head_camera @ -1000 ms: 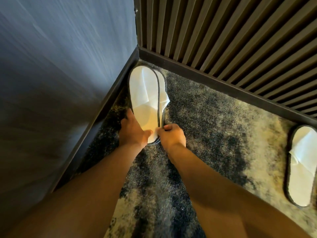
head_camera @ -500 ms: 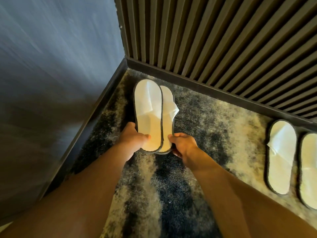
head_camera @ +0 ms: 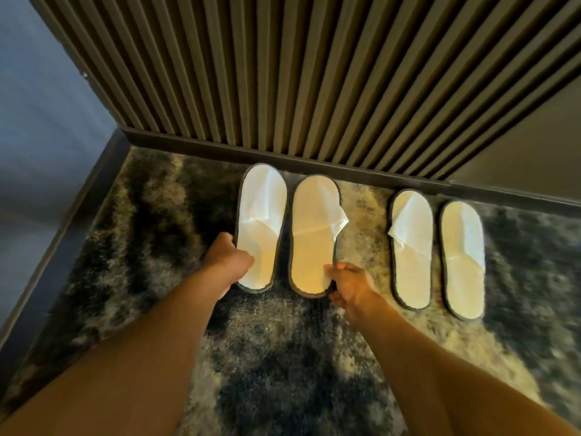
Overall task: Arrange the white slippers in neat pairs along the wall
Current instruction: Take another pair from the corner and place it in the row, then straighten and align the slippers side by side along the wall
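Two white slippers with dark trim lie side by side on the carpet, toes at the slatted wall's skirting. My left hand (head_camera: 228,258) grips the heel end of the left slipper (head_camera: 262,215). My right hand (head_camera: 349,283) pinches the heel edge of the right slipper (head_camera: 314,228), whose strap sticks out to the right. A narrow gap separates the two. Further right, a second pair rests against the same wall: one slipper (head_camera: 410,247) and another (head_camera: 462,258), untouched.
A ribbed brown slatted wall (head_camera: 283,73) with a dark skirting runs across the back. A blue-grey wall (head_camera: 37,136) closes the left side, forming a corner. The floor is a mottled dark and cream shag carpet (head_camera: 283,357).
The two slippers, earlier overlapping in the left corner, now lie apart side by side, further right along the slatted wall. Both hands still hold their heels. The second pair has come fully into view.
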